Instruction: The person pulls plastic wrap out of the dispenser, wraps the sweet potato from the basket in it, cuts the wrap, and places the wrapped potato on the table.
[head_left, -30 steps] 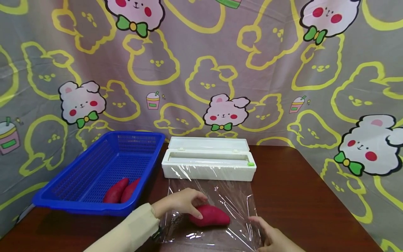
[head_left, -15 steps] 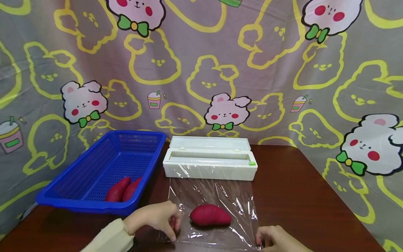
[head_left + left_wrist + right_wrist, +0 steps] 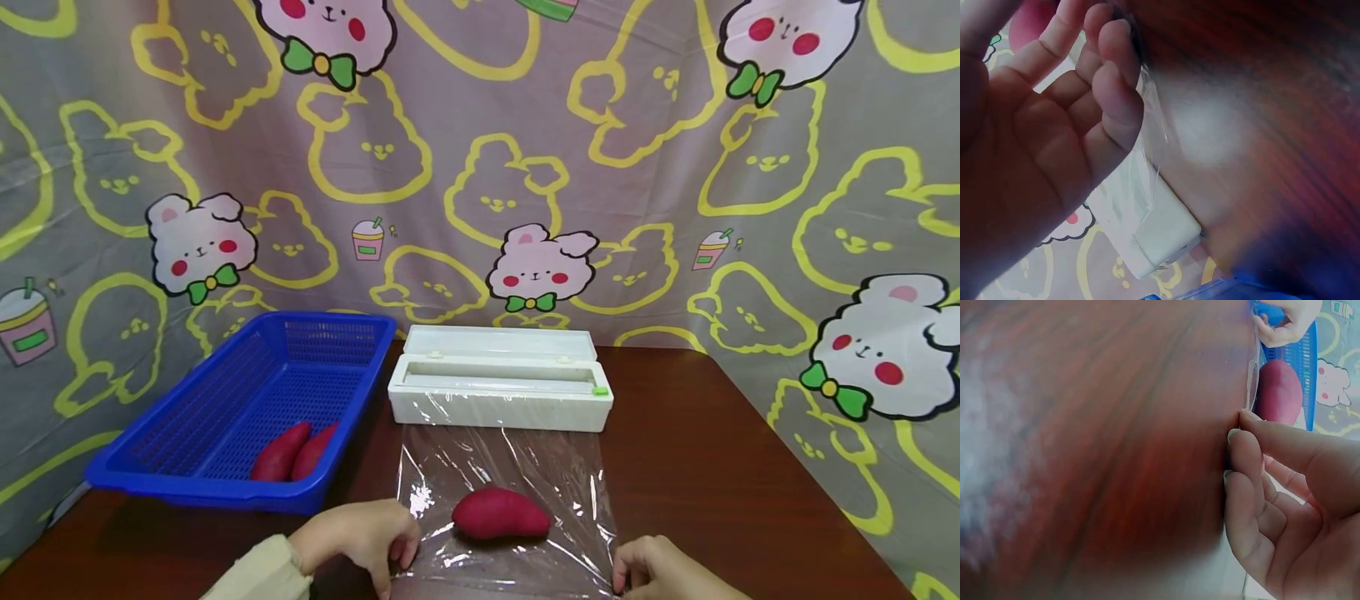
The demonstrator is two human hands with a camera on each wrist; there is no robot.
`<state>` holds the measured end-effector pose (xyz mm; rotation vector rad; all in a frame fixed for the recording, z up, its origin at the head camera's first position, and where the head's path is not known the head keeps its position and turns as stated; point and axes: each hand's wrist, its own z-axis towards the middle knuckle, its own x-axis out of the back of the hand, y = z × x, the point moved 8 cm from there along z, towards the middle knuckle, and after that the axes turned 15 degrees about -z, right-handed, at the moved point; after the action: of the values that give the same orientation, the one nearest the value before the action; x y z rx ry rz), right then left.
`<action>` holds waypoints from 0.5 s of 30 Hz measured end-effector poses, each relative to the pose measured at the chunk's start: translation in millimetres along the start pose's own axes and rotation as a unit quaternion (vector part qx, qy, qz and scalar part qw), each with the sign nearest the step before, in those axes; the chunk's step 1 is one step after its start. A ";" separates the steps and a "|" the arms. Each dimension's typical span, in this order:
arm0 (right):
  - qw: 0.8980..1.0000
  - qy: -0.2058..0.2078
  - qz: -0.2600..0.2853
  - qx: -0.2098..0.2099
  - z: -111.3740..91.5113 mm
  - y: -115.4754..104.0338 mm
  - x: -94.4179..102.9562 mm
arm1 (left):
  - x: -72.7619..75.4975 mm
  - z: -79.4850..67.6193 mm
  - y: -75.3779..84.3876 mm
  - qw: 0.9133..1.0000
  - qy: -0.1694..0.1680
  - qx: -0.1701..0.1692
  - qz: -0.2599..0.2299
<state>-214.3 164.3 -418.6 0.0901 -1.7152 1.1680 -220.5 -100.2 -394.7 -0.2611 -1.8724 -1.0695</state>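
A clear sheet of cling film (image 3: pixel 438 471) stretches from a white dispenser box (image 3: pixel 498 408) toward the near side of the table. One red-skinned sweet potato (image 3: pixel 500 512) lies crosswise on it, between the hands and touched by neither. My left hand (image 3: pixel 367 533) pinches the film near its front left corner, fingers curled with the thumb pointing down. At the front right corner my right hand (image 3: pixel 660 571) pinches the film between thumb and forefinger; the right wrist view shows the film edge running up from those fingertips (image 3: pixel 1249 417).
A blue plastic basket (image 3: pixel 202 492) stands at the left, with two more sweet potatoes (image 3: pixel 281 452) in its near right corner. The dispenser's lid (image 3: pixel 498 340) is raised at the back. Behind the dark wooden table (image 3: pixel 720 467) hangs a patterned cloth (image 3: pixel 645 192).
My left hand has let go of the sweet potato and moved left and down to the film's corner. My right hand has shifted slightly down at its corner. The sweet potato stays in place.
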 end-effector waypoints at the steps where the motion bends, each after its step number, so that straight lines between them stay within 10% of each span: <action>1: 1.000 0.000 -0.002 0.001 0.0 0.2 0.5 | -0.4 -0.4 0.4 1.000 0.000 -0.003 0.003; 15: 0.997 0.019 -0.055 0.047 0.4 -7.4 4.9 | -1.7 -3.3 -0.4 0.999 0.018 -0.046 0.004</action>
<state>-212.9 162.3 -410.1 0.2155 -1.6025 1.1617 -217.8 -102.6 -395.7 -0.2990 -1.7915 -1.1495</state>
